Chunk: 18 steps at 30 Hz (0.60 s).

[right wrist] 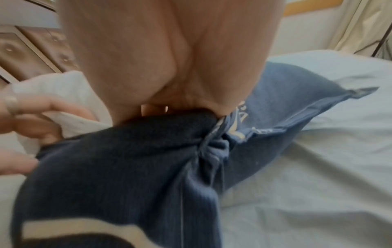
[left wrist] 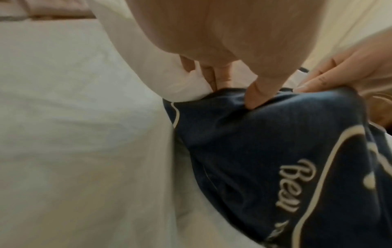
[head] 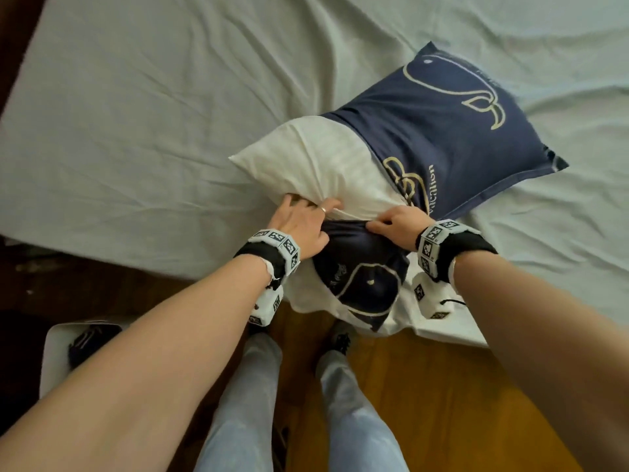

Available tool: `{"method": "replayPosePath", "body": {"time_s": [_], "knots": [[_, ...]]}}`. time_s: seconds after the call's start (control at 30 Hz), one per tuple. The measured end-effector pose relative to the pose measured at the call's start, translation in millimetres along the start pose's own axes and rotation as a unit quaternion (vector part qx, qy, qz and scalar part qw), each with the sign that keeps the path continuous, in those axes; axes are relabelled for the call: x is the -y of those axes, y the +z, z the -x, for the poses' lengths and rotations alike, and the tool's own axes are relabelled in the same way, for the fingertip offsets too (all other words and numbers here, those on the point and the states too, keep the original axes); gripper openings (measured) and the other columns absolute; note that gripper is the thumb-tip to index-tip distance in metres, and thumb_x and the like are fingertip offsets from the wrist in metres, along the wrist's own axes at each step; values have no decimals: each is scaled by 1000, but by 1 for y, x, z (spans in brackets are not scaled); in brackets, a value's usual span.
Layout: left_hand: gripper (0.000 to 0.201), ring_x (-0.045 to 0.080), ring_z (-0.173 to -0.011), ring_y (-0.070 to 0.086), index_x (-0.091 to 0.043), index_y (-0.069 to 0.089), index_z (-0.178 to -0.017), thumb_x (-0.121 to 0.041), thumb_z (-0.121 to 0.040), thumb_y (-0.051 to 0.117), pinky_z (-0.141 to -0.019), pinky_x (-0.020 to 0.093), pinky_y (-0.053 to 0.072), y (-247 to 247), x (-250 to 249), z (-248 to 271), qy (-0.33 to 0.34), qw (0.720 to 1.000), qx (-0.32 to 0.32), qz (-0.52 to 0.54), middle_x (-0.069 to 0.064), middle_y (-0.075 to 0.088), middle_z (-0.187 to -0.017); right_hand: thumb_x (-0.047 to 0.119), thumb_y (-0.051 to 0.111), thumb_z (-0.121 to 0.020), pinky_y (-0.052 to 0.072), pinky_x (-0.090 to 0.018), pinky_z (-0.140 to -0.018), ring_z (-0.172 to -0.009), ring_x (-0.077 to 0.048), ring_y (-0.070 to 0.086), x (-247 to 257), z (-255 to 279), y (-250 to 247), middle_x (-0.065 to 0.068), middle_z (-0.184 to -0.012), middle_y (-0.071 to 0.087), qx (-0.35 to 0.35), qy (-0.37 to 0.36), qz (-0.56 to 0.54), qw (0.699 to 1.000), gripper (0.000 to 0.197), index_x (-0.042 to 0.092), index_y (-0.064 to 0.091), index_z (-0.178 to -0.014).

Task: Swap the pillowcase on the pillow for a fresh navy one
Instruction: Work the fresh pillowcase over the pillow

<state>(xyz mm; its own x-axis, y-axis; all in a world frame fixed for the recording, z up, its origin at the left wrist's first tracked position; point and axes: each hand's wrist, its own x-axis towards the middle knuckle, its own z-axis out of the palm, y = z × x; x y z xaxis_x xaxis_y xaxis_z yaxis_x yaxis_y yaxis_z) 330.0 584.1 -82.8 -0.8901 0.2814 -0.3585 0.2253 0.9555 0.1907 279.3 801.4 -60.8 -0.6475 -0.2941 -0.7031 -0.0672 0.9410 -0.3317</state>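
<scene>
Right now I am working the navy pillowcase point(head: 439, 131) along the white pillow point(head: 316, 165), which is lying diagonally on the bed point(head: 136, 114). The far half of the pillow is sitting inside the case; the near half is bare, and the rest of the navy cloth is bunching at the bed's edge between my hands and hanging toward the floor. My left hand point(head: 303, 229) is curling its fingers around the pillow's near corner while the thumb is pressing into the navy fabric. My right hand point(head: 398, 226) is pinching the gathered hem of the case with curled fingers.

My worry is that the loose fabric is twisting at the mouth, so pulling it up could jam it against the pillow's corner, or drag the whole pillow off the mattress. If my left hand lets go of the corner, the filling may fold inside the case.

The head view is giving me the full layout: how much pillow is covered and how the slack is hanging. The left wrist view is showing the thumb digging into the cloth, and the right wrist view is showing a tight knot of creases under my palm, which the head view is hiding.
</scene>
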Motion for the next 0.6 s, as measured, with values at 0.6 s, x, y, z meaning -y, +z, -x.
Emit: {"method": "replayPosePath", "body": {"time_s": [0.6], "knots": [[56, 26, -94, 65, -39, 35, -132, -21, -81, 52, -85, 39, 52, 18, -118, -4, -15, 981, 128, 146, 0, 68, -105, 38, 53, -93, 48, -34, -81, -96, -30, 64, -81, 52, 50, -3, -98, 64, -88, 78, -82, 990, 29, 37, 50, -122]]}}
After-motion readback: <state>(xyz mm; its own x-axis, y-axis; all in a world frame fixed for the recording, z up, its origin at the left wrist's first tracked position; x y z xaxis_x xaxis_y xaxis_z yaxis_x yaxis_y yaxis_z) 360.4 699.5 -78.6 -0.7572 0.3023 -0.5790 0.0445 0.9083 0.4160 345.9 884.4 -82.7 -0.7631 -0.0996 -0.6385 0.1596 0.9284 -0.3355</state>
